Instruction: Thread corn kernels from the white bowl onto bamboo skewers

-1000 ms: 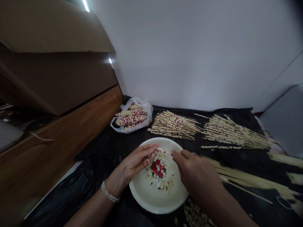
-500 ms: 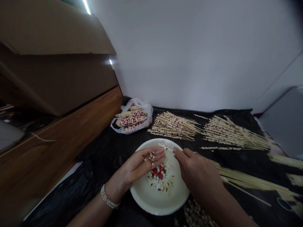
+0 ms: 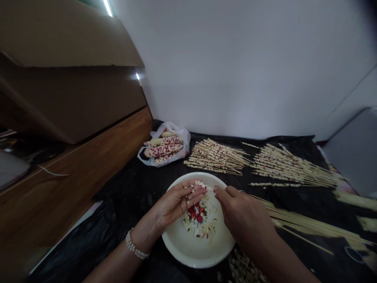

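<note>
A white bowl (image 3: 197,251) with a red flower design holds loose white and dark-red corn kernels (image 3: 203,232). Over its left side is my left hand (image 3: 176,200), palm up and cupped, with a few kernels in it and the thumb bent in toward the fingers. My right hand (image 3: 243,214) pinches a skewer (image 3: 203,184) threaded with kernels above the bowl's far side. Its kernel-covered end reaches the left fingertips. The fingers partly hide how the skewer is gripped.
A plastic bag (image 3: 185,137) of corn cobs (image 3: 163,150) lies at the back. Two piles of threaded skewers (image 3: 216,155) are right of it. Bare sticks (image 3: 309,224) lie at the right on black plastic (image 3: 126,188). A cardboard box (image 3: 73,90) stands left.
My left thumb and fingers have drawn closer together. The skewer in my right hand has shifted slightly left, so its end now overlaps the left fingertips.
</note>
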### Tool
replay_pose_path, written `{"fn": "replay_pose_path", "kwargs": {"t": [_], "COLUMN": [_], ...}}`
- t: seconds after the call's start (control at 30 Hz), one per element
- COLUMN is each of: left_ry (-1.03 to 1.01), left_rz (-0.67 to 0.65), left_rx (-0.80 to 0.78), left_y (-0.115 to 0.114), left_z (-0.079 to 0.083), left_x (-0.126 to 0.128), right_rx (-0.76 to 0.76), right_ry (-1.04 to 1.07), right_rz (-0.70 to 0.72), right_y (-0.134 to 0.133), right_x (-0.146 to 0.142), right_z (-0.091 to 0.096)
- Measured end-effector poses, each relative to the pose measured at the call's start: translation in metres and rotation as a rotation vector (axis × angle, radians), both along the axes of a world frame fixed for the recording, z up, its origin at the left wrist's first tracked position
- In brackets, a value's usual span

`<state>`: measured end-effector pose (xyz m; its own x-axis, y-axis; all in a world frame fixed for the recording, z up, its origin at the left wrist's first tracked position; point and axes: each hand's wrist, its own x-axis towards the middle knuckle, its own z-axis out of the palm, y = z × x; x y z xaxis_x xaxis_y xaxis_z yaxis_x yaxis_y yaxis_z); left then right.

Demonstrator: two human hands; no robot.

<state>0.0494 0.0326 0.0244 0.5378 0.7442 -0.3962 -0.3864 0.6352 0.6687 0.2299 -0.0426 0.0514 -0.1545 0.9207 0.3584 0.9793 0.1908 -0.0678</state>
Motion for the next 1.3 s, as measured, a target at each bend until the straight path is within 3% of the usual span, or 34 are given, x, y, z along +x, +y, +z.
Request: {"fn": "replay_pose_path", "kwargs": {"t": [0.4,0.77,1.1,1.3], "left_ry": [0.185,0.158,0.189,0.182], "left_rz": [0.121,0.170,0.172,0.108], "left_rx": [0.057,0.043,0.022,0.056], "left_y": [-0.001,-0.002,0.000,0.000], "left_z": [0.009,0.008,0.006,0.005], "left_x": [0.002,0.004,0.001,-0.001], "right_rx": [0.019,0.059,0.096,0.109], "right_ry": [-0.023,-0.080,-0.088,-0.065], "right_rz": [0.004,-0.010,0.011,0.036], "right_y": [-0.003,-0.005,-0.008,-0.008], "right_x": [-0.003,-0.005,-0.003,-0.002], "right_z": [0.001,0.002,0.006,0.006]}}
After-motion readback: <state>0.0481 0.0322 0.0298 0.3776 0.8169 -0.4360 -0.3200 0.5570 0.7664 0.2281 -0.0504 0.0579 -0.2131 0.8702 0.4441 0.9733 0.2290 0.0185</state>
